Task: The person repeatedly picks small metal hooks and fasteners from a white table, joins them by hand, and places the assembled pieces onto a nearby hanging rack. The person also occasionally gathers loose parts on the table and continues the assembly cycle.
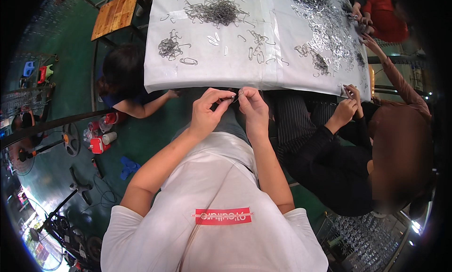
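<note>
Metal clip pinched between left hand and right hand grips.

Red rectangular label on white shirt chest.

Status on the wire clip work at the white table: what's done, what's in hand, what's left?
Done: hard to tell; loose bent grey metal wire clips lie scattered on the white-covered table, sorted or not is unclear. In hand: the left hand and right hand pinch one small metal clip together at the table edge. Left: a large tangled grey wire pile sits untouched.
</note>
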